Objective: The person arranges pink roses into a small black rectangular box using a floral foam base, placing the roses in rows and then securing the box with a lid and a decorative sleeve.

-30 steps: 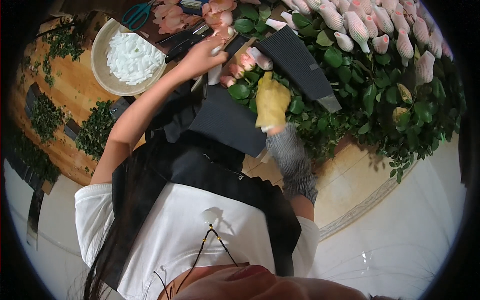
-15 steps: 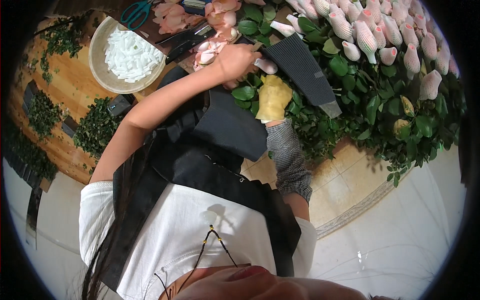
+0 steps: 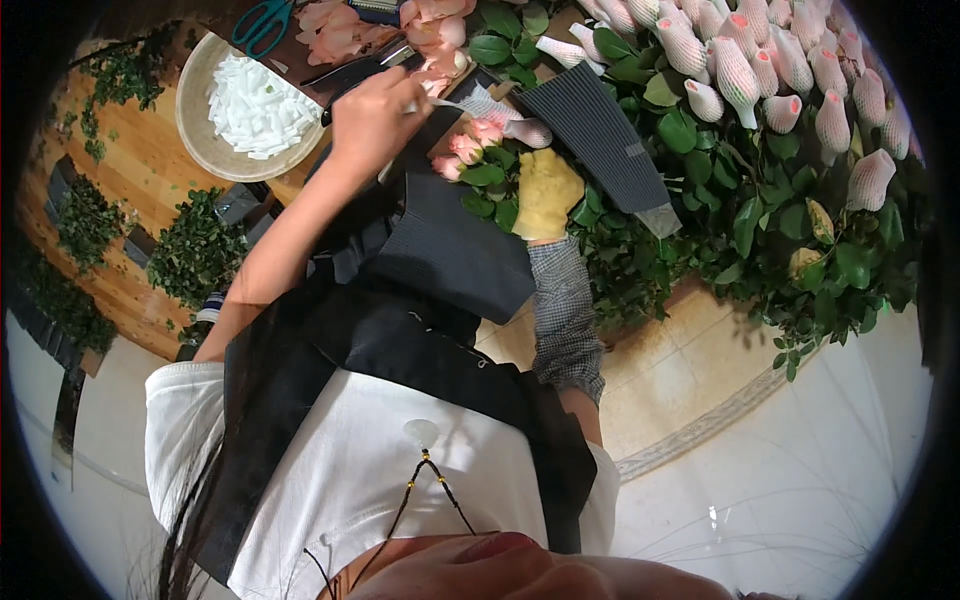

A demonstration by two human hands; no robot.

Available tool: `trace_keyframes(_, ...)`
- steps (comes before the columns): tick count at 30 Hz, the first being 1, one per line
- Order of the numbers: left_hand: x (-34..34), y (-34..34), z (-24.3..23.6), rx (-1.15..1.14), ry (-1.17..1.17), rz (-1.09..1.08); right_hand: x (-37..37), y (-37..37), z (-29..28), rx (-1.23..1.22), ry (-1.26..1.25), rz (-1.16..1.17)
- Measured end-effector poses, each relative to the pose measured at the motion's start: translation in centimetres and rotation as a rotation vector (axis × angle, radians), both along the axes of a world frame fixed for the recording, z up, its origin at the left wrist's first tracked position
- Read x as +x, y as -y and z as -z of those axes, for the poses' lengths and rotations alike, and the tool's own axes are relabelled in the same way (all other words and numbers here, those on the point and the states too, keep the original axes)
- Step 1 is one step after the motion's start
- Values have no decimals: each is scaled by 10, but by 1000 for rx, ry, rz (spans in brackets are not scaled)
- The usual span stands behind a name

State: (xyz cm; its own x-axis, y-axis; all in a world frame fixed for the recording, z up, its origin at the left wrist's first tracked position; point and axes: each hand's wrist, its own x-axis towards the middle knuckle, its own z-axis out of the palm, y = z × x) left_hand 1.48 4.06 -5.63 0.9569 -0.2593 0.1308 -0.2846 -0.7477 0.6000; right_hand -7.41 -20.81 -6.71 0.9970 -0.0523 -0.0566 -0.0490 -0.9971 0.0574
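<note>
My left hand (image 3: 375,125) is closed, with a thin white strip (image 3: 444,102) at its fingertips, just below the black tool (image 3: 350,74). My right hand (image 3: 548,195), in a yellow glove and grey checked sleeve, is closed on leafy stems, its grip partly hidden. Beside it are pink roses (image 3: 466,150) and a white net-sleeved bud (image 3: 525,130). A ribbed dark board (image 3: 590,130) lies to its right; another dark ribbed sheet (image 3: 450,250) is below the roses. Loose pink petals (image 3: 335,38) lie beyond my left hand.
A round bowl of white pieces (image 3: 255,115) and teal scissors (image 3: 262,28) are at upper left. Many net-sleeved pink roses (image 3: 740,80) with dense foliage (image 3: 750,230) fill the upper right. Piles of greenery (image 3: 195,250) lie on the wooden surface (image 3: 135,300) at left.
Over the last half second my left hand has moved left and down, off the pink roses, which show again, and now has a white strip. My gloved hand has barely moved.
</note>
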Motion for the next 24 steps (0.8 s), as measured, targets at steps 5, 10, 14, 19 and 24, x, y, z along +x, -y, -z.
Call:
trace_keyframes(5,19,-33,9,235,133,-290,2,3,3,43,-27,19)
trace_keyframes(10,2,-8,10,-155,-2,258,-2,6,10,102,-91,13)
trace_keyframes(14,21,38,59,187,116,425,-3,8,8,135,-15,0)
trace_keyframes(19,27,44,58,74,232,494,-6,1,6,51,-50,16)
trace_keyframes(24,13,-20,-8,-153,-134,216,-6,2,1,97,-62,58)
